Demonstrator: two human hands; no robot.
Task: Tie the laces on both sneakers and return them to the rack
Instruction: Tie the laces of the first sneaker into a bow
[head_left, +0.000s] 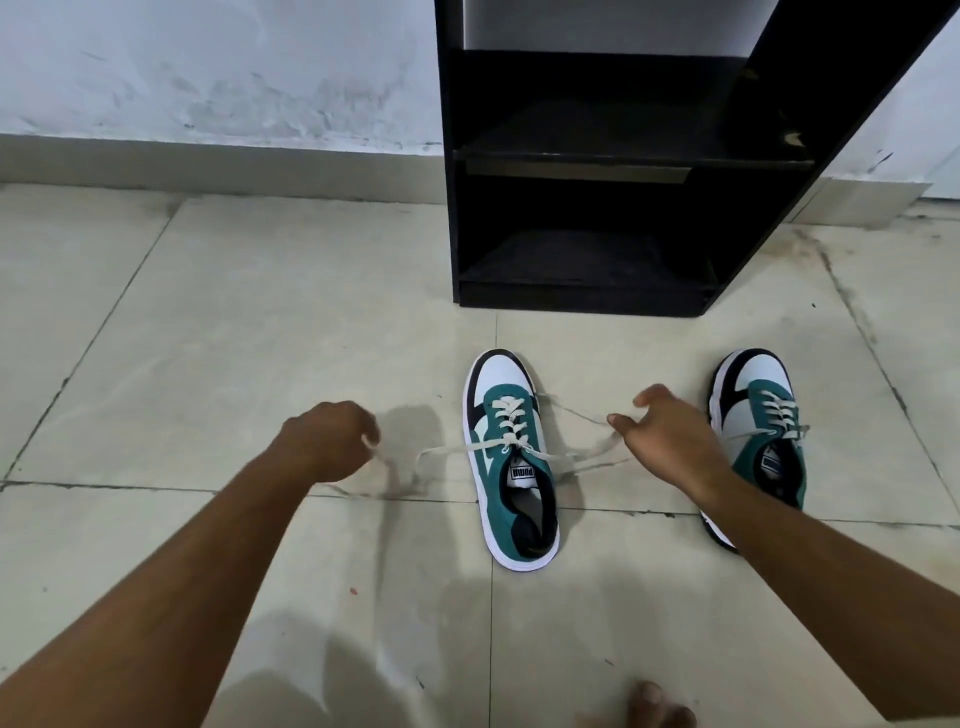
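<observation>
Pulling outward: left hand (332, 441) fisted on one lace end (447, 451), right hand (660, 441) pinching the other lace end (587, 418) between thumb and fingers. Both laces run from the near sneaker (511, 460), sitting on the floor (208, 338) in front of the black rack (597, 182). Second sneaker (758, 431) lies to its right, heel and inner side hidden behind the right forearm; its knot is hard to make out. Rack top cut off by frame edge. Lace blurred near the right grip.
</observation>
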